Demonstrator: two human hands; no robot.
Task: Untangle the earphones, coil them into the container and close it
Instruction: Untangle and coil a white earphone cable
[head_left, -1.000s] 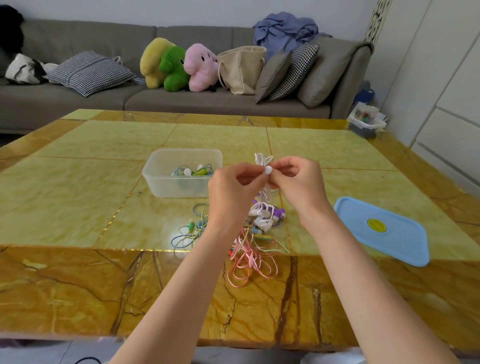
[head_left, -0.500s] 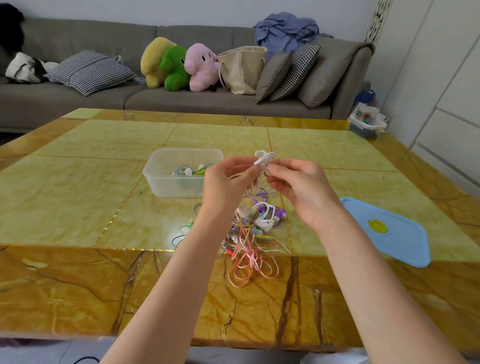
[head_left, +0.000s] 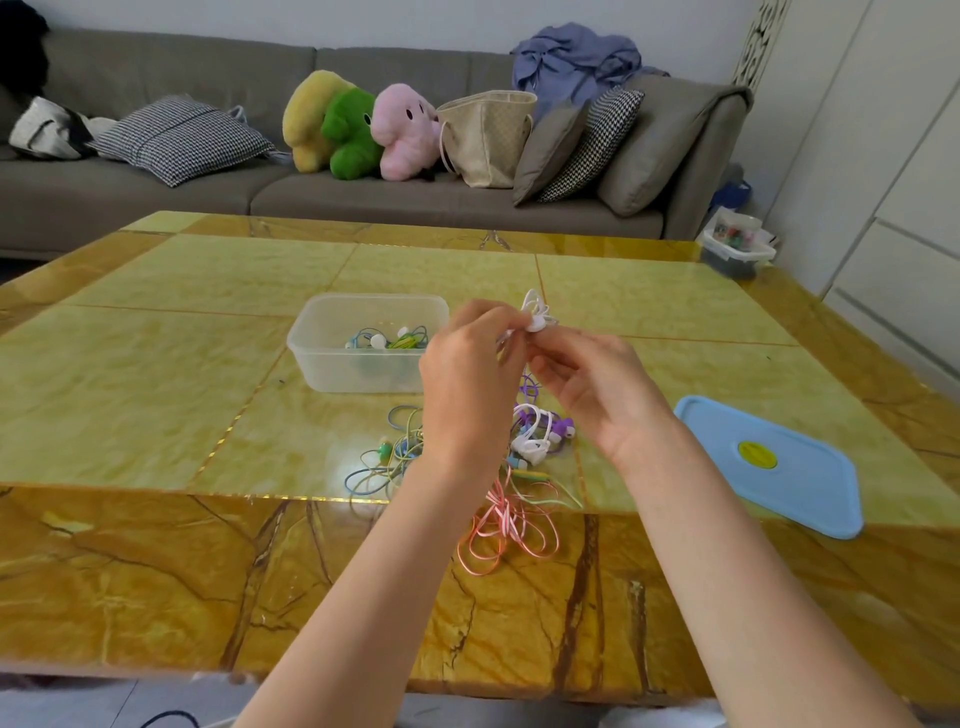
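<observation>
1. A grey sofa (head_left: 363, 197) runs along the wall at 12 o'clock, loaded with checked cushions, yellow, green and pink plush toys (head_left: 358, 130), a beige tote bag (head_left: 488, 137) and a heap of blue cloth.
2. A yellow-green marble table (head_left: 182, 395) with a brown veined border fills the near view.
3. A blue lid (head_left: 779, 467) with a yellow round sticker lies flat on the table at 3 o'clock from the hands, apart from everything else.
4. A clear plastic container (head_left: 332, 364) stands open at 10 o'clock from the hands; a few coiled earphones, blue and green cords with white buds, lie inside it.
5. A tangled pile of earphones (head_left: 519, 478) sits on the table under and at 6 o'clock from the hands: pink-and-white loops nearest the edge, blue and green cords at 8 o'clock, purple and white pieces just below the right hand.
6. The left hand (head_left: 467, 384) is raised above the pile, fingers curled, pinching the white cord at their tips.
7. The right hand (head_left: 597, 395) is beside it, palm partly up, thumb and fingers bent and pinching the same cord.
8. The white earphones (head_left: 536, 314) are held between both hands' fingertips above the table, a small bundle of loops sticking up at 12 o'clock, with cord trailing down toward the pile.
</observation>
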